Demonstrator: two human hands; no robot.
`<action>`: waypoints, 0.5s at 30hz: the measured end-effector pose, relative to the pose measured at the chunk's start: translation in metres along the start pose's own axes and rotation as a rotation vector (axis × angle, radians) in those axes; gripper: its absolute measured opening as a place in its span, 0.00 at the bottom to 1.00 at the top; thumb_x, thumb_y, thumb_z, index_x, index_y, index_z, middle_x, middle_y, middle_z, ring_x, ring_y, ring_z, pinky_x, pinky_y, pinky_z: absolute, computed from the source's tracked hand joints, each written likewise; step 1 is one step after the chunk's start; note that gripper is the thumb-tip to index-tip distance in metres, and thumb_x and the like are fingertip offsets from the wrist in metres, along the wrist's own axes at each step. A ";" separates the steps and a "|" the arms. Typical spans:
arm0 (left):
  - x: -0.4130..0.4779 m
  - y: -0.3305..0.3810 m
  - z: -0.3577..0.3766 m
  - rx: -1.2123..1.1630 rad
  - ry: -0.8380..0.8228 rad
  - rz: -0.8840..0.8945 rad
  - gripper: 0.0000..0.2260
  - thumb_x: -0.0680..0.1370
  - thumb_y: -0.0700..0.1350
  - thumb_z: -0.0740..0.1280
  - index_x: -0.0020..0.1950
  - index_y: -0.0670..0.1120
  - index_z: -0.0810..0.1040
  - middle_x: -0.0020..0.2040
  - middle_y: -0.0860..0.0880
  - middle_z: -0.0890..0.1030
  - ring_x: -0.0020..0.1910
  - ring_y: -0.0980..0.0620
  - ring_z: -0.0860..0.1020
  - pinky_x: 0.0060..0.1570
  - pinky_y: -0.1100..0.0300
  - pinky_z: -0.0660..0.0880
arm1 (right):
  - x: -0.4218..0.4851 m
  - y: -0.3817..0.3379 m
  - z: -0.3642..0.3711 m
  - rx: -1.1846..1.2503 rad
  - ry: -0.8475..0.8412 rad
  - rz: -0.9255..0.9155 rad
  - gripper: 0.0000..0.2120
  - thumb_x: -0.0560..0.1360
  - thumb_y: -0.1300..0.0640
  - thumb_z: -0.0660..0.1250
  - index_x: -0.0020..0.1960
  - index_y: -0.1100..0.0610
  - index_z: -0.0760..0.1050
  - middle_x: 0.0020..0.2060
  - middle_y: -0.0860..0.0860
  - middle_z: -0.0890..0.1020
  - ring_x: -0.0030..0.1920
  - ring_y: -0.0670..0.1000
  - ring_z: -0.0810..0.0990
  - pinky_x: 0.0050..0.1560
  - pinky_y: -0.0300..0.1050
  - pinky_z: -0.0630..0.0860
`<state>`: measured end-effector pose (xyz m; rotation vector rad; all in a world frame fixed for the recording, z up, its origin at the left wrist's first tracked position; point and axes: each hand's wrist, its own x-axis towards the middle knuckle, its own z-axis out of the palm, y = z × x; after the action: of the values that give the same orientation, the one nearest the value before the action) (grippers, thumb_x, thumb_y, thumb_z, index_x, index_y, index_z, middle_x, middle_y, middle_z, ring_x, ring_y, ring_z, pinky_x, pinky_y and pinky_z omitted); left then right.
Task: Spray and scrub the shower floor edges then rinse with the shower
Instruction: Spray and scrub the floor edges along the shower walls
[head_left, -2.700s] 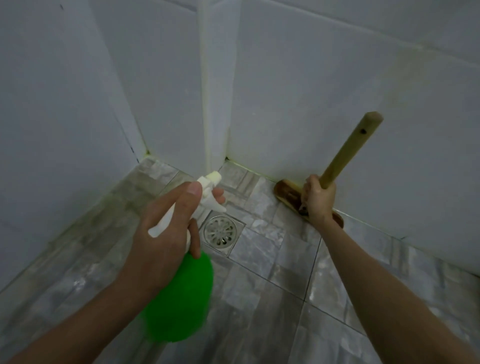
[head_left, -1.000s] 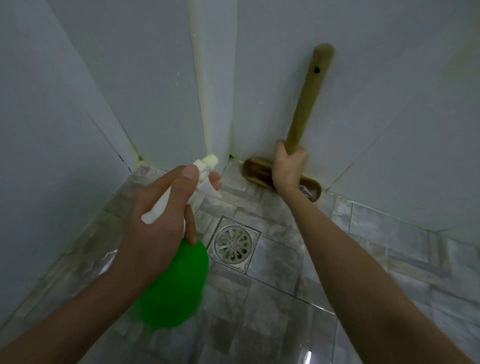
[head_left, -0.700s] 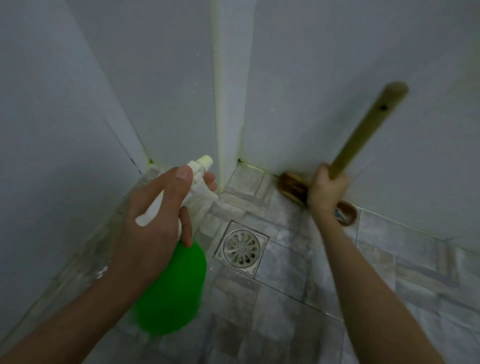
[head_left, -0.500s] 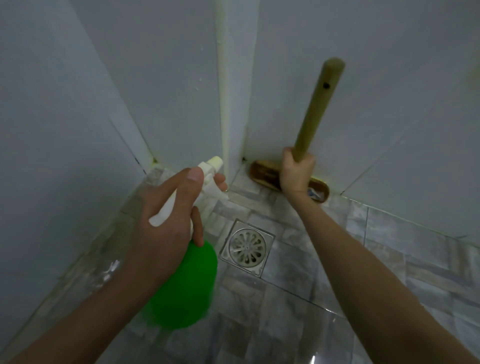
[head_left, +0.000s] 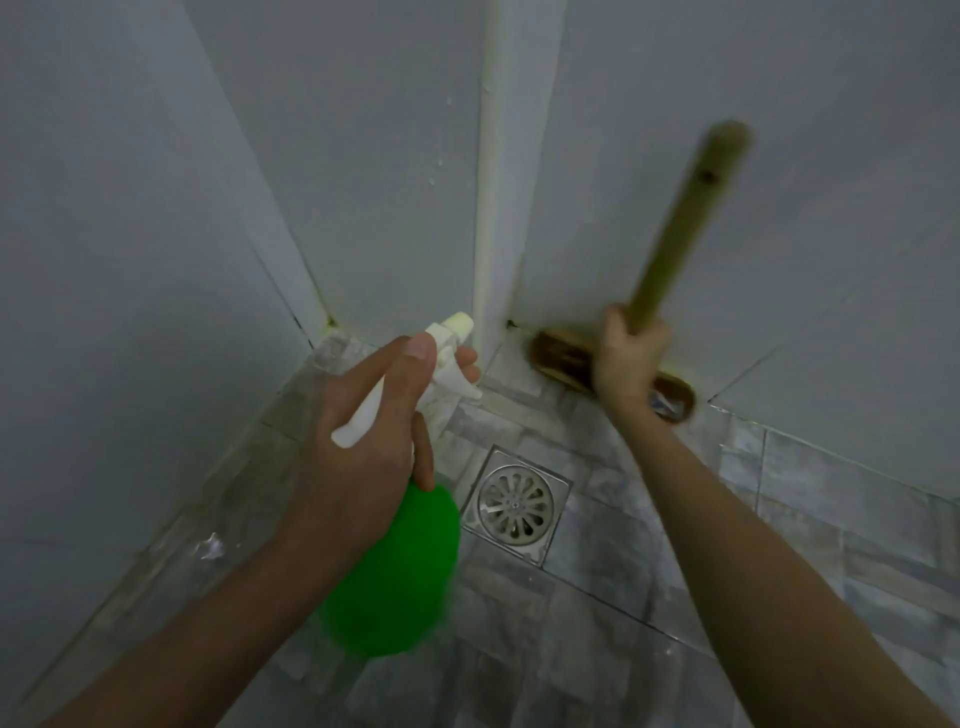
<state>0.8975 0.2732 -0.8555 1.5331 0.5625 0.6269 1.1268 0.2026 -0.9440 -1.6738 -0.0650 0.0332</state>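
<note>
1. At 1 o'clock in the head view, your right hand (head_left: 626, 358) is clamped round the low end of the scrub brush (head_left: 675, 228). Its wooden handle tilts up toward 1 o'clock and is blurred.
2. Its brush head (head_left: 558, 358) lies on the shower floor (head_left: 597, 545) along the edge under the wall (head_left: 779, 260). Your hand hides its middle.
3. At 9 o'clock of centre, your left hand (head_left: 358, 441) grips the neck of the green spray bottle (head_left: 395, 577). One finger lies along the white sprayer top and another curls at the trigger. The nozzle points at 12 o'clock.
4. A white pipe (head_left: 491, 182) stands upright in the corner at 12 o'clock, between the nozzle and the brush head.
5. A square metal drain (head_left: 514, 501) sits at centre, between your forearms, apart from the brush.
6. Yellowish staining (head_left: 331, 322) marks the floor joint at 11 o'clock.
</note>
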 end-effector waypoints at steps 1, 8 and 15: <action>0.000 0.002 0.001 -0.025 0.010 -0.004 0.21 0.77 0.61 0.58 0.52 0.49 0.84 0.47 0.49 0.87 0.20 0.49 0.69 0.23 0.63 0.69 | 0.002 0.006 -0.021 0.005 0.093 0.017 0.11 0.74 0.58 0.65 0.35 0.53 0.66 0.31 0.48 0.70 0.30 0.44 0.68 0.32 0.36 0.66; 0.000 0.005 0.003 0.025 0.019 -0.006 0.18 0.77 0.63 0.58 0.48 0.57 0.86 0.42 0.27 0.80 0.20 0.43 0.69 0.25 0.59 0.69 | -0.012 -0.016 0.021 0.023 -0.019 -0.060 0.19 0.74 0.62 0.64 0.29 0.50 0.61 0.26 0.45 0.64 0.26 0.39 0.63 0.27 0.36 0.60; -0.010 0.013 0.001 -0.028 0.046 -0.015 0.18 0.80 0.56 0.59 0.54 0.45 0.83 0.50 0.51 0.87 0.19 0.51 0.69 0.22 0.63 0.69 | 0.002 0.011 -0.048 0.036 0.139 -0.066 0.06 0.68 0.53 0.61 0.35 0.53 0.67 0.32 0.53 0.72 0.27 0.38 0.69 0.34 0.40 0.67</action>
<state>0.8902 0.2650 -0.8430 1.4901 0.5974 0.6576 1.1317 0.1537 -0.9503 -1.6328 -0.0144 -0.1314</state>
